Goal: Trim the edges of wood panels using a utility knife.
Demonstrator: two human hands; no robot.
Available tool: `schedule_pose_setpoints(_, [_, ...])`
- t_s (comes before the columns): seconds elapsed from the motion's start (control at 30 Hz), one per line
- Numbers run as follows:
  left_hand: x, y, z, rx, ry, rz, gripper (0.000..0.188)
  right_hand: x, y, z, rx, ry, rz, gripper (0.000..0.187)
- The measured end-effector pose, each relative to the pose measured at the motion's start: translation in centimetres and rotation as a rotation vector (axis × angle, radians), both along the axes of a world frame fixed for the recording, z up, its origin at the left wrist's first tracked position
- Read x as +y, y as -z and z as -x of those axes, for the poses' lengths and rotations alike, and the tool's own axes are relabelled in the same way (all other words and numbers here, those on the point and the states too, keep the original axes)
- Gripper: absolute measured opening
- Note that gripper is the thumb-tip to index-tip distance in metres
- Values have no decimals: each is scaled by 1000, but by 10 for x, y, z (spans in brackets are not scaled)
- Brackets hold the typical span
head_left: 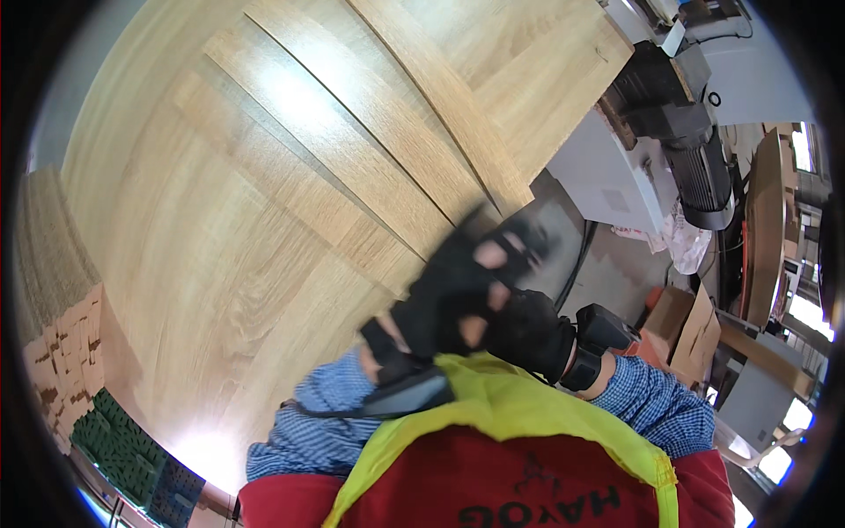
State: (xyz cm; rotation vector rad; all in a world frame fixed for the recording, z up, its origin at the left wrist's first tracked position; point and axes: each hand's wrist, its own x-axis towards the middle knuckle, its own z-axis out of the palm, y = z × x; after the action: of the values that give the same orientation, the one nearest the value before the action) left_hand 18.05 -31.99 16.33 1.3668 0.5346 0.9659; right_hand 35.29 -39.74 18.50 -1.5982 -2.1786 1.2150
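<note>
Both my hands wear black gloves and meet close to my body, by the near ends of several wood-grain strips. My left hand [462, 282] is smeared by motion, with patches of bare skin showing; it reaches across in front of my right hand, and its fingers are too blurred to read. Behind it, my right hand [531, 333] is partly covered, with the fingers hidden. The light strips [383, 123] lie slanted, side by side, on a broad wood-grain surface [211, 299]. Whether either hand touches or holds a strip, I cannot tell.
At the right stands a machine with a dark ribbed motor [700, 176] on a white cabinet [607, 176]. Crumpled plastic [682, 238] hangs below it. Opened cardboard boxes [682, 330] are on the right, and stacked brown pieces [66, 352] are at the far left.
</note>
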Motion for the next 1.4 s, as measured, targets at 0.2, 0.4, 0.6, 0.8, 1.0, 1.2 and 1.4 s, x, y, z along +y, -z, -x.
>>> schedule_pose_setpoints(0.2, [-19, 19, -30, 295, -43, -382, 42, -13, 32, -16, 846, 516, 628, 43])
schedule_pose_setpoints(0.4, [-20, 19, -30, 356, -50, -379, 40, -4, 34, -14, 841, 452, 629, 38])
schedule_pose_setpoints(0.6, [-28, 32, -35, 389, 22, -449, 30, -11, 39, -24, 627, 256, 341, 27])
schedule_pose_setpoints(0.8, [-11, -9, -56, 170, -205, -439, 36, -12, 11, -44, 888, 463, 470, 36])
schedule_pose_setpoints(1.0, [9, 4, -66, 325, -75, -519, 39, 11, 18, -61, 409, 149, 485, 52])
schedule_pose_setpoints(1.2, [10, 9, -64, 317, -70, -460, 43, 10, 23, -63, 377, 88, 458, 40])
schedule_pose_setpoints(1.4, [14, 18, -65, 493, 57, -490, 49, 3, 48, -57, 644, 192, 609, 43])
